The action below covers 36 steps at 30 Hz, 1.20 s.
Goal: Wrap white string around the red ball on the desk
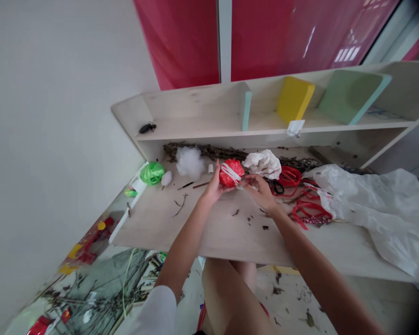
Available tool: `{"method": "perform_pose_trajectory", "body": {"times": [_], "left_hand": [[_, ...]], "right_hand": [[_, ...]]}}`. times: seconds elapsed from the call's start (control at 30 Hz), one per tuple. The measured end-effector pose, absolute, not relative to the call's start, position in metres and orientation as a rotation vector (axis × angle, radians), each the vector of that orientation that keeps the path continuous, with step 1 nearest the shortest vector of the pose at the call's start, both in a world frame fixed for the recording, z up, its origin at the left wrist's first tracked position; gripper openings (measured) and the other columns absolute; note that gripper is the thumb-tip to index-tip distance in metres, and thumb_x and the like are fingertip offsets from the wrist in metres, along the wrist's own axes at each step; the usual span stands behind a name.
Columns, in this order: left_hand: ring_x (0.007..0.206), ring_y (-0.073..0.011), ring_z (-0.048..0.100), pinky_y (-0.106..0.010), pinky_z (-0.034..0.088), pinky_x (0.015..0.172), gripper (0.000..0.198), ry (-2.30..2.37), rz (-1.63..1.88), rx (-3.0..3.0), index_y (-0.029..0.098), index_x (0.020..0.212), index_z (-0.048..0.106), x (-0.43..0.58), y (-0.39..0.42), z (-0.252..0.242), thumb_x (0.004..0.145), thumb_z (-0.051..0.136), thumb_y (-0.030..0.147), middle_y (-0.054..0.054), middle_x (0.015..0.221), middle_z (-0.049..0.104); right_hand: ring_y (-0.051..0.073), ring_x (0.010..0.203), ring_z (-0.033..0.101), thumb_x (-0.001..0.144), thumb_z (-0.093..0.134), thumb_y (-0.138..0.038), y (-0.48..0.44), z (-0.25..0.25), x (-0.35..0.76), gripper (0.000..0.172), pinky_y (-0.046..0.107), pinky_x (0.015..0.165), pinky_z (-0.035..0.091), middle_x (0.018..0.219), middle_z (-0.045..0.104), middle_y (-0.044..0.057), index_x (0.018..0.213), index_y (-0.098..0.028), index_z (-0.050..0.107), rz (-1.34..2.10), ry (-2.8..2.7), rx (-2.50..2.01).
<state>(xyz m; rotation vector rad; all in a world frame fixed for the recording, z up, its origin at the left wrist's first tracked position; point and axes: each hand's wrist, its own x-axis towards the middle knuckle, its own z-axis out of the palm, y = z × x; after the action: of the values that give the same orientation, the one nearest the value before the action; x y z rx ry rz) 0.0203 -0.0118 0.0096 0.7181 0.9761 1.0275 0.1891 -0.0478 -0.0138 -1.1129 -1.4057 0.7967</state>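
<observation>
In the middle of the desk my left hand (214,187) holds a red ball-shaped bundle (232,172), closed around its left side and underside. Several turns of white string (230,171) cross the front of the bundle. My right hand (263,193) is at the bundle's lower right, with its thumb and fingers drawn together. Something pale shows at those fingertips, too small to make out. Just behind the right hand lies a crumpled white paper (263,164). Black-handled scissors (277,187) and red ribbon (289,180) lie to its right.
Green twine (152,173), a small white spool (210,169) and white fluff (189,162) lie to the left. Dry twigs (209,150) run along the back beneath the shelf (195,128). A clear plastic bag (380,200) covers the right side. Twigs and scraps litter the floor.
</observation>
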Motion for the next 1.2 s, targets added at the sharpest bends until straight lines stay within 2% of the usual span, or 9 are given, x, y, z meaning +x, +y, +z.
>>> {"method": "perform_pose_trajectory", "body": {"times": [0.13,0.23,0.33,0.4,0.63,0.87,0.97,1.07,1.2], "left_hand": [[0.101,-0.0248,0.069,-0.036,0.059,0.077,0.075,0.892,1.038,0.685,0.020,0.132,0.055,0.018,-0.012,0.011,0.087,0.031,0.075,-0.015,0.133,0.062],[0.100,-0.0247,0.068,-0.035,0.059,0.077,0.074,0.857,1.051,0.693,0.020,0.131,0.056,0.016,-0.012,0.012,0.087,0.032,0.075,-0.015,0.131,0.063],[0.100,-0.0254,0.068,-0.037,0.059,0.078,0.074,0.852,1.063,0.696,0.022,0.130,0.057,0.016,-0.012,0.012,0.085,0.036,0.076,-0.013,0.124,0.067],[0.099,-0.0246,0.068,-0.037,0.059,0.079,0.073,0.862,1.079,0.673,0.023,0.130,0.057,0.016,-0.012,0.011,0.085,0.036,0.076,-0.012,0.122,0.068],[0.097,-0.0233,0.069,-0.034,0.060,0.075,0.072,0.877,1.118,0.590,0.023,0.136,0.052,0.014,-0.007,0.008,0.086,0.041,0.073,-0.013,0.130,0.062],[0.098,-0.0223,0.070,-0.038,0.060,0.078,0.066,1.012,1.204,0.648,0.040,0.147,0.036,0.017,-0.010,0.012,0.087,0.055,0.060,-0.005,0.138,0.057],[0.097,-0.0224,0.069,-0.038,0.060,0.078,0.065,1.012,1.192,0.629,0.033,0.145,0.042,0.017,-0.010,0.011,0.088,0.051,0.062,-0.008,0.135,0.060],[0.095,-0.0227,0.069,-0.036,0.060,0.077,0.066,0.978,1.170,0.571,0.026,0.138,0.050,0.016,-0.008,0.009,0.087,0.047,0.067,-0.011,0.131,0.062],[0.093,-0.0222,0.069,-0.034,0.060,0.074,0.066,0.925,1.141,0.514,0.024,0.133,0.054,0.015,-0.008,0.010,0.087,0.042,0.069,-0.012,0.127,0.064]], "right_hand": [[0.020,0.080,0.060,0.077,0.063,-0.061,-0.053,-0.009,0.188,0.043,0.033,0.074,0.046,0.085,0.068,0.008,0.082,-0.019,0.064,0.828,-1.526,-1.159],[0.022,0.084,0.062,0.078,0.062,-0.061,-0.058,-0.005,0.184,0.042,0.030,0.065,0.044,0.089,0.069,0.009,0.087,-0.020,0.066,0.877,-1.577,-1.156],[0.017,0.069,0.058,0.075,0.067,-0.060,-0.060,-0.005,0.181,0.044,0.026,0.055,0.039,0.073,0.063,0.004,0.091,-0.019,0.064,0.932,-1.556,-1.145],[0.014,0.060,0.050,0.073,0.068,-0.061,-0.059,-0.006,0.181,0.045,0.026,0.054,0.037,0.064,0.057,0.000,0.085,-0.019,0.063,0.915,-1.531,-1.129],[0.010,0.052,0.039,0.069,0.066,-0.070,-0.052,-0.007,0.187,0.053,0.026,0.051,0.030,0.056,0.051,-0.001,0.066,-0.018,0.063,0.892,-1.380,-1.095],[0.014,0.062,0.052,0.065,0.070,-0.070,-0.046,-0.007,0.193,0.052,0.026,0.058,0.038,0.061,0.057,0.002,0.062,-0.019,0.060,0.913,-1.197,-1.053],[0.015,0.066,0.055,0.065,0.070,-0.069,-0.045,-0.008,0.193,0.051,0.026,0.060,0.040,0.061,0.057,0.002,0.060,-0.019,0.059,0.926,-1.221,-1.046],[0.013,0.061,0.050,0.065,0.071,-0.068,-0.045,-0.009,0.191,0.050,0.026,0.057,0.037,0.059,0.055,0.001,0.061,-0.019,0.062,0.945,-1.260,-1.073],[0.012,0.058,0.046,0.063,0.072,-0.068,-0.046,-0.010,0.190,0.050,0.026,0.056,0.036,0.059,0.055,0.001,0.063,-0.018,0.064,0.967,-1.258,-1.082]]}}
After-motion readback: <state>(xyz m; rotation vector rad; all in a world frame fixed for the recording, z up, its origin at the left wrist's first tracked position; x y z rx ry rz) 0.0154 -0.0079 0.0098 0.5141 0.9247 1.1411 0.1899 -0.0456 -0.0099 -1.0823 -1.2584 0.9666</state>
